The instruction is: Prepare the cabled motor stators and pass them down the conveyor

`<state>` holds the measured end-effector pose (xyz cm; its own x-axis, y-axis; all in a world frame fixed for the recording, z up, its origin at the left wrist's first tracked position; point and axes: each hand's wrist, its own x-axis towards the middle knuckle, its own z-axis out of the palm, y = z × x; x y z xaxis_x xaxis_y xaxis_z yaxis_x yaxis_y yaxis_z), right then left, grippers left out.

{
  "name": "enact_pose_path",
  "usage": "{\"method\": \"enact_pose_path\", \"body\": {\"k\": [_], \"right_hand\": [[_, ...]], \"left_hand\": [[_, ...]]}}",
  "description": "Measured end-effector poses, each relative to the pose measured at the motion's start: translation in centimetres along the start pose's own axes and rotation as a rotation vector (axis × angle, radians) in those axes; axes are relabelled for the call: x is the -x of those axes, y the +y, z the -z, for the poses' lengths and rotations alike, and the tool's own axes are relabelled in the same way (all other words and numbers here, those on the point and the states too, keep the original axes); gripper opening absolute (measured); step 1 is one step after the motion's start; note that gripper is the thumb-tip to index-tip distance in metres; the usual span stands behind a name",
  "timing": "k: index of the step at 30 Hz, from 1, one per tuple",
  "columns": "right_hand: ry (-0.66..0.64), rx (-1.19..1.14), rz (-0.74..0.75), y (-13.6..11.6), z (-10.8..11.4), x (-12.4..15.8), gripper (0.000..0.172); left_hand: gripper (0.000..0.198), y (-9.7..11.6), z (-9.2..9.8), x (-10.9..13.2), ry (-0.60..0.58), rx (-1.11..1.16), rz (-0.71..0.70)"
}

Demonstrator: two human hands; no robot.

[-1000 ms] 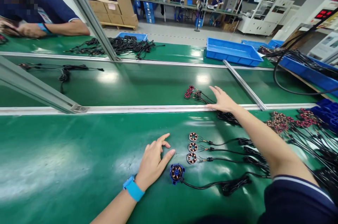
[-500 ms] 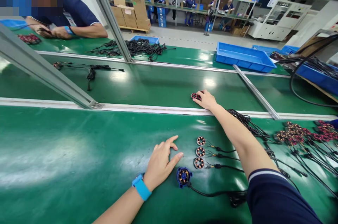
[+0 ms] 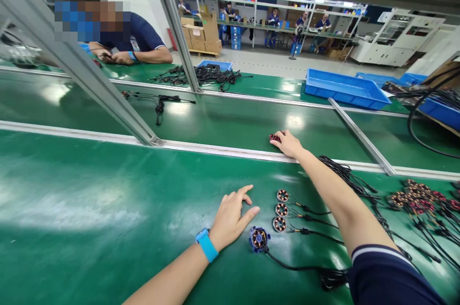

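Observation:
My right hand [image 3: 290, 145] reaches past the metal rail, its fingers curled over small red-and-black wound motor stators [image 3: 275, 137] on the green strip beyond. The hand partly hides them, and I cannot tell whether they are lifted. My left hand [image 3: 233, 216] hovers over or rests on the near surface, fingers apart and holding nothing. Close to its thumb is a blue round holder [image 3: 259, 239] with a copper-wound stator in it and a black cable trailing right. Three copper-wound stators, top [image 3: 282, 195], middle [image 3: 281, 209] and bottom [image 3: 279, 224], lie in a column with cables attached.
Piled stators [image 3: 413, 197] and bundled black cables [image 3: 341, 173] lie at the right. A slanting metal post [image 3: 108, 89] and a rail [image 3: 230, 151] cross the bench. Beyond are a blue tray [image 3: 345, 89], a cable heap [image 3: 212, 76] and a co-worker [image 3: 143, 37] seated opposite.
The view has turned slightly left, so the scene sits further right. Both hands keep nearly the same places on the bench; my right hand is still over the red stators.

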<state>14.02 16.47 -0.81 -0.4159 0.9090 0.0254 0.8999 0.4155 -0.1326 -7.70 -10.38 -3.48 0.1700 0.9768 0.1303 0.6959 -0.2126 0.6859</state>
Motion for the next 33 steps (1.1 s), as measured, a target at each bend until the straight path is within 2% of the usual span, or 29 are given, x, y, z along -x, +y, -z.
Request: {"method": "enact_pose_path", "body": {"k": [3, 7, 9, 11, 12, 14, 16, 18, 21, 23, 26, 28, 33], "right_hand": [[-0.019, -0.031, 0.142, -2.2, 0.4, 1.8, 0.051], [-0.084, -0.015, 0.424, -7.3, -0.4, 5.1, 0.051], [-0.117, 0.016, 0.481, -9.3, -0.6, 6.4, 0.054], [-0.119, 0.000, 0.493, -9.8, 0.0, 7.4, 0.063], [-0.099, -0.034, 0.489, -9.3, 0.7, 7.9, 0.068], [-0.030, -0.137, 0.456, -6.9, 2.7, 8.7, 0.072], [0.047, -0.221, 0.401, -2.8, 4.7, 9.7, 0.062], [0.055, -0.224, 0.333, 1.8, 6.2, 11.1, 0.050], [0.032, -0.187, 0.229, 7.8, 6.6, 13.8, 0.038], [0.043, -0.172, 0.198, 10.1, 6.1, 15.6, 0.035], [0.102, -0.123, 0.190, 11.6, 4.9, 17.4, 0.034], [0.129, -0.070, 0.202, 11.8, 4.2, 18.2, 0.035], [0.090, 0.015, 0.185, 11.8, 3.1, 19.1, 0.036]], "left_hand": [[0.048, 0.0, -0.1, 0.0, -0.002, 0.012, 0.008], [0.050, -0.1, -0.2, 0.0, 0.009, 0.037, 0.031], [0.051, -0.2, -0.2, -0.1, 0.023, 0.062, 0.036], [0.051, -0.3, -0.2, -0.1, 0.050, 0.105, 0.023], [0.050, -0.4, -0.2, 0.0, 0.069, 0.128, 0.016], [0.047, -0.4, -0.1, 0.1, 0.119, 0.160, 0.015], [0.042, -0.3, 0.0, 0.1, 0.163, 0.162, 0.032], [0.040, -0.2, 0.2, -0.3, 0.186, 0.137, 0.036], [0.038, -0.2, 0.6, -2.2, 0.208, 0.024, -0.056], [0.038, -0.5, 0.9, -4.1, 0.218, -0.130, -0.127], [0.037, -1.3, 1.2, -6.8, 0.170, -0.349, -0.131], [0.034, -1.8, 1.2, -7.8, 0.102, -0.400, -0.112], [0.032, -2.4, 1.7, -6.8, 0.031, -0.338, -0.148]]}}
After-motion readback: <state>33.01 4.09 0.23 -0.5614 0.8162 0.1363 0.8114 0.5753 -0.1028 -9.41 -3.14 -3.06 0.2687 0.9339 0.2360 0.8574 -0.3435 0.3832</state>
